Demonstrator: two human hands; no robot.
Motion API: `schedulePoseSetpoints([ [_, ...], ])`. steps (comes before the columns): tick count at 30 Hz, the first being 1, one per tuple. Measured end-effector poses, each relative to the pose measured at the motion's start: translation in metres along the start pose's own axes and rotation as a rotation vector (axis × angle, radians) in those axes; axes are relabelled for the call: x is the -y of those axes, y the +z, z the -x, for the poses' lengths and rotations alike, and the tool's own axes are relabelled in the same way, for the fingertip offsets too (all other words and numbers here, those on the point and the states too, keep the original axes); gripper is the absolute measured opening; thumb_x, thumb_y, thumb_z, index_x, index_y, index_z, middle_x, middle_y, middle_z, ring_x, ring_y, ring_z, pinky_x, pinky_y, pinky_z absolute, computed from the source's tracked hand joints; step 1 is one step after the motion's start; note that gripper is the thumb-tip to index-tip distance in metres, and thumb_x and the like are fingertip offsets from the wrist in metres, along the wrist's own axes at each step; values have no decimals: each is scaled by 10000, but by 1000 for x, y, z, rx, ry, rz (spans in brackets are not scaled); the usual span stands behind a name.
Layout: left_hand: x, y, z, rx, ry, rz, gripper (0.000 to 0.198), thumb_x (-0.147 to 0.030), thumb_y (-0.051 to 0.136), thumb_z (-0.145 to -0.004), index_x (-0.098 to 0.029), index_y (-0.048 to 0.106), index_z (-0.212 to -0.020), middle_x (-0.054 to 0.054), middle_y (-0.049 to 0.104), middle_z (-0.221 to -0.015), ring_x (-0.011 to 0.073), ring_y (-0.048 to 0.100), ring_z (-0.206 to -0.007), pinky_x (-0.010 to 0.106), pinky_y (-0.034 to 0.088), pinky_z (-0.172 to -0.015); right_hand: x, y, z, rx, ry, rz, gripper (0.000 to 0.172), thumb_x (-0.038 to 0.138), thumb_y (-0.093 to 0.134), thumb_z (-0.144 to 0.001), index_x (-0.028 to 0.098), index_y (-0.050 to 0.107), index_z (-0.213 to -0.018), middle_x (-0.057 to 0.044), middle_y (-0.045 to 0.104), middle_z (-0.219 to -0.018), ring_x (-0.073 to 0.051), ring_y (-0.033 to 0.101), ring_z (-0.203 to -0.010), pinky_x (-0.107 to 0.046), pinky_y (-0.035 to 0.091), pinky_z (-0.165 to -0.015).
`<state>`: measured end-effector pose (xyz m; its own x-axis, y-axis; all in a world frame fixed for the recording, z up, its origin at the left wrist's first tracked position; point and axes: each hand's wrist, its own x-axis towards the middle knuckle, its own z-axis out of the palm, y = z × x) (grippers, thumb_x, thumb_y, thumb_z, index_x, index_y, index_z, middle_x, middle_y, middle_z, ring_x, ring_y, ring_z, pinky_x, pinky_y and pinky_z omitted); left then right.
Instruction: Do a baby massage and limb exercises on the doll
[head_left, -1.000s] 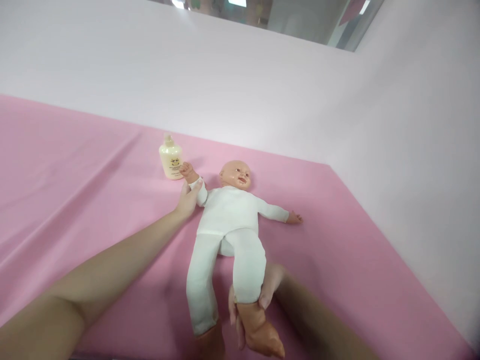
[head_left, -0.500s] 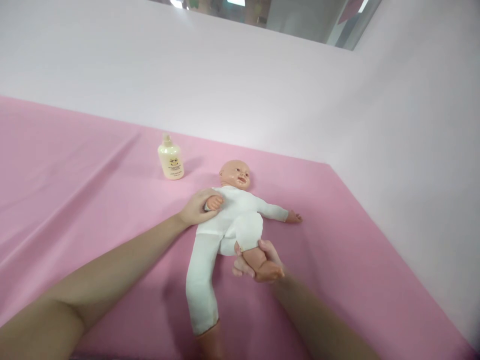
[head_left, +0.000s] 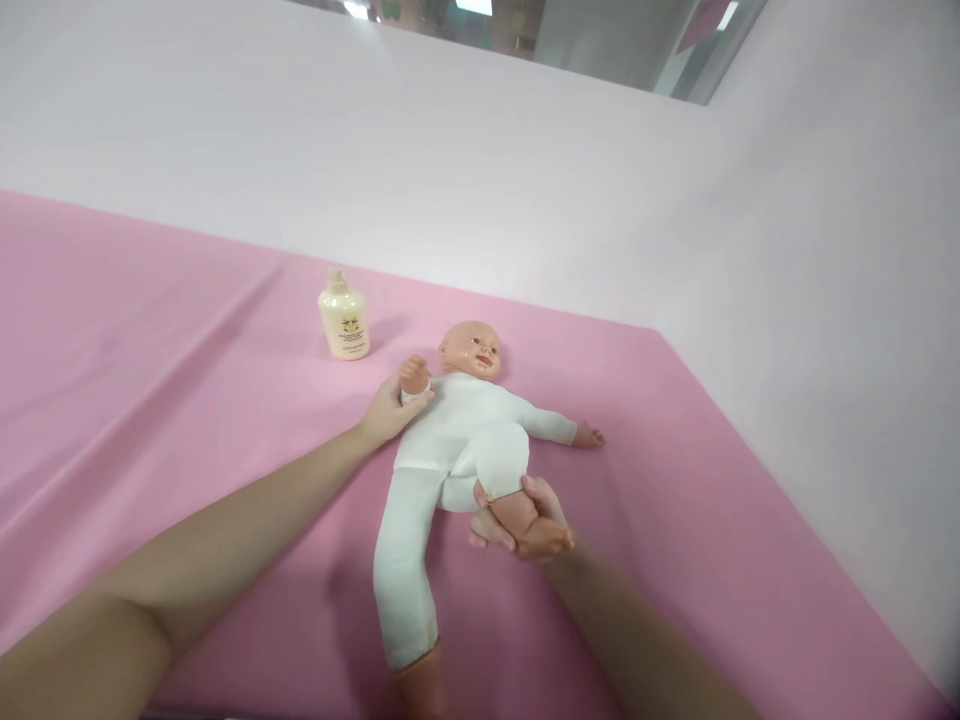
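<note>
A baby doll (head_left: 465, 430) in a white suit lies on its back on the pink sheet (head_left: 150, 400), head toward the wall. My left hand (head_left: 390, 412) grips the doll's arm at the wrist and holds it raised beside the head. My right hand (head_left: 525, 520) is wrapped around the doll's foot, with that leg bent up toward its belly. The doll's other leg lies straight toward me, and its other arm rests stretched out on the sheet.
A cream lotion bottle (head_left: 344, 318) stands upright on the sheet just left of the doll's head. White walls close off the back and the right side. The sheet has long folds across its left part.
My right hand pushed the doll's leg from straight to bent at the belly. My left hand brought the doll's arm down across its chest, then lifted it back up beside the head.
</note>
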<state>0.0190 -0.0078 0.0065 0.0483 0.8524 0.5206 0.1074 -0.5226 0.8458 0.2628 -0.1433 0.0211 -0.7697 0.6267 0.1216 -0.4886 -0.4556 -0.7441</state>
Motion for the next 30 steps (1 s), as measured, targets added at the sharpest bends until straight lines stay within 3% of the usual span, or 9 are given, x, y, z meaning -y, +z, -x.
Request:
schedulePoseSetpoints([
  [5,11,-1,-11,-256,-242,340,410,-527,779,-757,-199,628,-951,18,667,-829,160,621,-707,283,510,-659,-9,-10,5,127,103,-62,531,670,604,-820,163,601,-979,-9,664,-604,-145,542,-524,-321,431,-706],
  [9,12,-1,-20,-358,-305,438,393,-507,769,-746,-196,634,-944,6,665,-776,143,613,-650,255,494,-594,-10,-16,5,246,339,-77,619,641,763,-672,149,611,-1016,-102,758,-760,-241,685,-642,-348,485,-647],
  [15,13,-1,-24,-429,-379,508,395,-511,772,-711,-191,625,-889,-2,652,-723,146,607,-608,264,503,-567,16,0,-4,282,607,290,558,341,922,-642,127,701,-1108,-73,736,-1013,-207,671,-956,-319,509,-862],
  [21,14,-2,-23,-419,-353,474,377,-519,755,-744,-195,625,-888,1,651,-723,147,603,-608,262,499,-561,19,-1,-5,279,598,282,598,381,941,-618,113,710,-1100,-71,724,-1006,-214,666,-976,-322,495,-893],
  [25,12,0,-18,-328,-268,375,354,-504,757,-769,-193,638,-889,8,661,-763,141,608,-654,260,500,-612,6,-10,-3,326,551,192,606,428,911,-640,90,677,-1086,-129,756,-995,-263,705,-956,-356,499,-870],
  [30,12,1,-12,-236,-195,305,365,-512,752,-786,-199,622,-922,17,672,-814,150,615,-694,280,504,-650,-10,-17,3,303,384,-26,632,617,778,-680,132,611,-1048,-122,768,-808,-272,727,-728,-358,518,-695],
])
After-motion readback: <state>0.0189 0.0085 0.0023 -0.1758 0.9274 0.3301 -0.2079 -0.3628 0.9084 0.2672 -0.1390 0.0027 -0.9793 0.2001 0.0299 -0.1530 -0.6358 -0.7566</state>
